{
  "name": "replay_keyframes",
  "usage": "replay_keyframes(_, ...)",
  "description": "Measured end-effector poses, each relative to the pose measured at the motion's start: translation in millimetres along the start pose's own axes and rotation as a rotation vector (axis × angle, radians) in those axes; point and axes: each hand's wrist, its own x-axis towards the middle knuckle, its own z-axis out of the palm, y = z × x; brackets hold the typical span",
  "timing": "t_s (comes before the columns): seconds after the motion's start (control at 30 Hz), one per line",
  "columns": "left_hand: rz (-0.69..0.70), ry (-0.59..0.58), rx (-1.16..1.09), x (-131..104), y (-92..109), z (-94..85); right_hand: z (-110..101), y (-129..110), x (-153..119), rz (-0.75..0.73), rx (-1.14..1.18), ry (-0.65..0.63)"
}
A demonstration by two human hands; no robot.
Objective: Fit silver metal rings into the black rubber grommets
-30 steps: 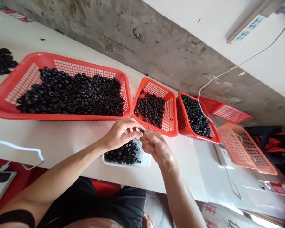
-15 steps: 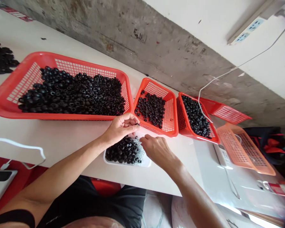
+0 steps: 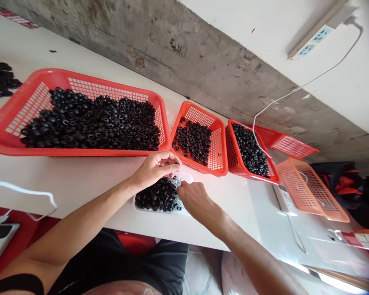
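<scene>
My left hand (image 3: 160, 167) is closed in a pinch on a small black ring-like part (image 3: 177, 164), mostly covered by the fingertips. It hovers over the back of a shallow white tray (image 3: 189, 177). Black tubular pieces (image 3: 158, 194) fill the tray's left and middle, with tiny clear bits (image 3: 178, 180) along their right side. My right hand (image 3: 195, 198) is closed, knuckles up, over the tray's right part, its fingertips at the clear bits. Whatever its fingers hold, if anything, is hidden.
A long red basket (image 3: 110, 86) of black ring-like pieces lies behind my left hand. Two smaller red baskets (image 3: 219, 139) with black pieces stand to its right. A white cable (image 3: 295, 91) hangs across the farther one. Orange baskets (image 3: 295, 184) lie farther right.
My right hand has come slightly left and down, deeper over the tray's clear bits. My left hand keeps its pinch, a little lower. The whole view has shifted slightly.
</scene>
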Motion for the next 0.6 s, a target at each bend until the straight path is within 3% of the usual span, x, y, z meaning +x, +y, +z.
replay_keyframes(0.1,-0.001,0.005,0.003,0.1,0.5,-0.2,-10.5,-4.4,-1.6,-0.022,-0.075,-0.128)
replay_keyframes(0.23,-0.003,-0.007,0.009,0.1,2.1,0.4,-20.9,-9.2,-4.2,0.007,-0.134,-0.094)
replay_keyframes(0.4,-0.015,-0.013,-0.001,-0.8,1.3,0.4,-17.8,-1.2,1.1,0.082,0.045,-0.208)
replay_keyframes(0.47,-0.027,-0.028,-0.003,-1.2,0.5,0.1,-16.1,7.6,-0.7,0.179,0.212,-0.155)
replay_keyframes(0.6,-0.059,-0.079,-0.003,-1.6,-0.4,0.4,-10.5,24.8,-14.5,0.309,0.776,0.146)
